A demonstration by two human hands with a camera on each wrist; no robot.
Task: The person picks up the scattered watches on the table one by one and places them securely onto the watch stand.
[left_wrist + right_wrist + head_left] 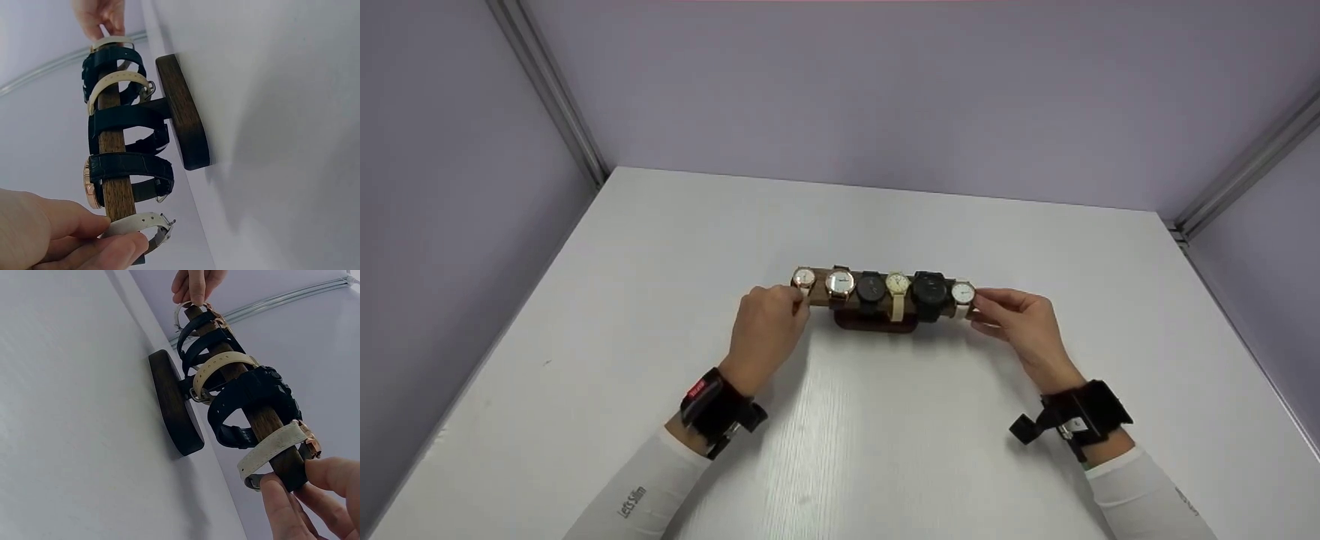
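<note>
Sleeves (641, 491) nearest; six watches (871, 286) crowd the stand (876, 321).

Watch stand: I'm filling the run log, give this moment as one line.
left hand: pinches bar end | right hand: pinches other end | watch stand: on table, six watches

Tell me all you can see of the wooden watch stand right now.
The dark wooden watch stand is T-shaped: an oval base flat on the white table, a short post, and a horizontal brown bar. Six wristwatches are strapped around the bar, faces toward the person, with cream, brown and black bands. It stands upright near the table's middle. The left hand pinches the bar's left end at the outermost watch; the right hand pinches the right end.
</note>
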